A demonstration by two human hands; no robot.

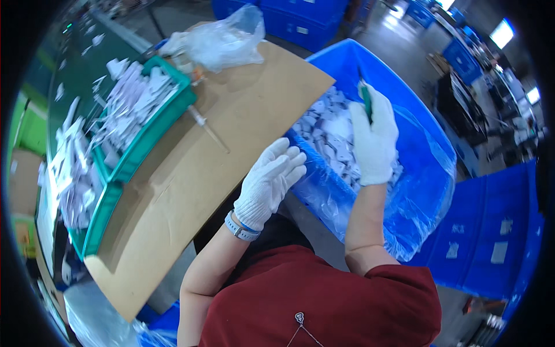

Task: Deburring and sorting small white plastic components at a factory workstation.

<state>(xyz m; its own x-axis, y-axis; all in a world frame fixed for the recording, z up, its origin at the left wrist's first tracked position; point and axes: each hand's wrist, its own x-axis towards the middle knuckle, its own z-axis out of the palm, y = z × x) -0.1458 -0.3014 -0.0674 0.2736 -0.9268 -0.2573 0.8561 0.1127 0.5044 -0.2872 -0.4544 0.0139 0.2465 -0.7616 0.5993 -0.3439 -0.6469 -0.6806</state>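
Observation:
My right hand (pixel 374 139), in a white glove, is closed around a green-handled tool (pixel 366 98) and hovers over a blue bin (pixel 428 133) lined with clear plastic and filled with several small grey-white parts (pixel 329 136). My left hand (pixel 270 180), also gloved in white, has its fingers together and curled near the bin's near edge, beside a brown cardboard sheet (pixel 231 133). It holds nothing that I can see. A watch band sits on the left wrist.
Two green trays (pixel 147 136) heaped with pale parts lie on the left of the cardboard. A clear plastic bag (pixel 222 40) rests at its far end, a thin rod (pixel 208 130) in the middle. Blue crates (pixel 491 231) stand at right and behind.

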